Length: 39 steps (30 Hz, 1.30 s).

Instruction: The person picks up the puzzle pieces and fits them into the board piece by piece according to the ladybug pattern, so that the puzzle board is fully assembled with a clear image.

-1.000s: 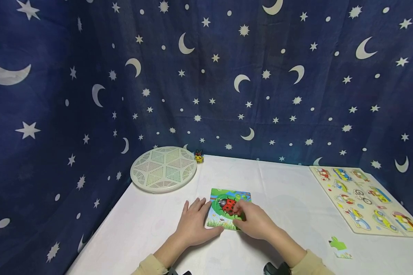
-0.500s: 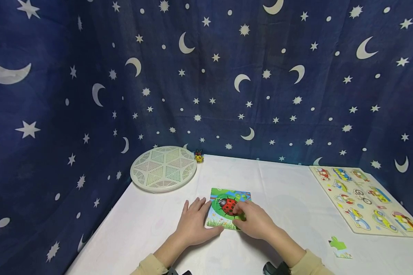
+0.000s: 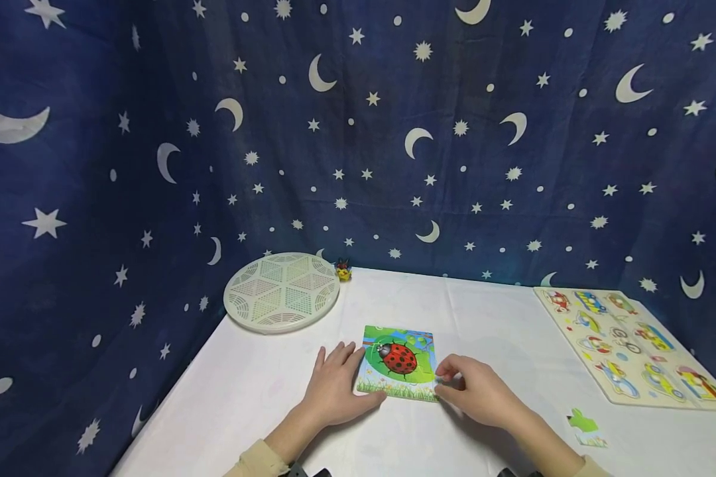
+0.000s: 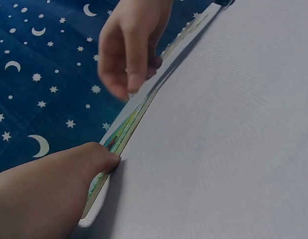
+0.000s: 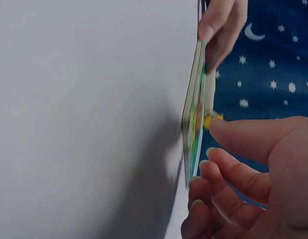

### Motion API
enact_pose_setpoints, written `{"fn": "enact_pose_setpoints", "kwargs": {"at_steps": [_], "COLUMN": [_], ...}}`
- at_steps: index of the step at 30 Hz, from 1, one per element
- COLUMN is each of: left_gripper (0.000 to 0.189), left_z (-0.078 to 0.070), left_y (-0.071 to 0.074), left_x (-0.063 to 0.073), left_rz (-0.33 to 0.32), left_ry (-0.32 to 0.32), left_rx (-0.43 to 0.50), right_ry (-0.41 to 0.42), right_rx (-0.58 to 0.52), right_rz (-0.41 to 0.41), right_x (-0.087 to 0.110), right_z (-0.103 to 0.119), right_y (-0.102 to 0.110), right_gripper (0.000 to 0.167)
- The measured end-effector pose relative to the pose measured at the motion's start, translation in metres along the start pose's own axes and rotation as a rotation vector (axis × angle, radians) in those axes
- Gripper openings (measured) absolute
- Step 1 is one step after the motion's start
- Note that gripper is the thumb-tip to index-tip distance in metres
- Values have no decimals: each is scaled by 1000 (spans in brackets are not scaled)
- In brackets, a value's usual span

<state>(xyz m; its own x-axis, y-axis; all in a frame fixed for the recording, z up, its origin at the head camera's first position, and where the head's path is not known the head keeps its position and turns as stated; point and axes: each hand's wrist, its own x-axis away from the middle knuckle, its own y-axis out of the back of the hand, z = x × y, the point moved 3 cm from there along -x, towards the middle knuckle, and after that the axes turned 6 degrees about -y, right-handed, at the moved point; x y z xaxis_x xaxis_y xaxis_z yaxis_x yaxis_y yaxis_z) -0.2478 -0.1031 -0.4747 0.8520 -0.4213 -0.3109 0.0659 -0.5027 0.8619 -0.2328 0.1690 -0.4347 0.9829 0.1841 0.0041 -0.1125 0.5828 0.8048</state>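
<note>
A ladybug jigsaw puzzle [image 3: 396, 361] lies flat on the white table, its picture showing a red ladybug on green with grass below. My left hand [image 3: 337, 387] rests at the puzzle's lower left corner, fingers along the left edge and thumb at the near edge; the left wrist view shows that thumb [image 4: 106, 159] against the rim. Just off the right edge is my right hand [image 3: 480, 391], fingers bent. In the right wrist view its thumb [image 5: 238, 137] and fingertips stand apart with nothing visible between them. A loose green puzzle piece [image 3: 586, 426] lies farther right.
A wooden peg puzzle board [image 3: 629, 348] with vehicle pictures lies at the right. A round pale game board [image 3: 282, 291] sits at the back left, beside a small yellow toy figure [image 3: 343, 270]. A blue star-and-moon curtain [image 3: 382, 132] hangs behind and to the left.
My right hand has let go of the ladybug puzzle's right side and moved a little to the right, uncovering the picture. The left hand keeps its place.
</note>
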Motion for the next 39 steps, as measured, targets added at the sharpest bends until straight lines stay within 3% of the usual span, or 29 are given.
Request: {"fn": "enact_pose_setpoints", "kwargs": {"at_steps": [8, 14, 22, 27, 33, 39], "left_gripper": [90, 91, 92, 92, 90, 90], "left_z": [2, 0, -2, -2, -2, -1], "left_y": [-2, -4, -8, -8, -6, -1], "left_x": [3, 4, 4, 2, -2, -4], "left_rz": [10, 17, 36, 38, 34, 6], "left_ry": [2, 3, 1, -3, 1, 7], "left_rx": [1, 8, 15, 12, 11, 10], "right_ry": [-165, -263, -403, -446, -455, -464], "right_rx": [-22, 30, 95, 136, 202, 229], "right_rz": [-27, -43, -1, 51, 103, 67], "right_x": [21, 37, 58, 73, 84, 82], "right_z": [-39, -74, -126, -154, -169, -167], "right_y": [21, 44, 75, 92, 104, 116], "right_gripper": [20, 26, 44, 68, 88, 79]}}
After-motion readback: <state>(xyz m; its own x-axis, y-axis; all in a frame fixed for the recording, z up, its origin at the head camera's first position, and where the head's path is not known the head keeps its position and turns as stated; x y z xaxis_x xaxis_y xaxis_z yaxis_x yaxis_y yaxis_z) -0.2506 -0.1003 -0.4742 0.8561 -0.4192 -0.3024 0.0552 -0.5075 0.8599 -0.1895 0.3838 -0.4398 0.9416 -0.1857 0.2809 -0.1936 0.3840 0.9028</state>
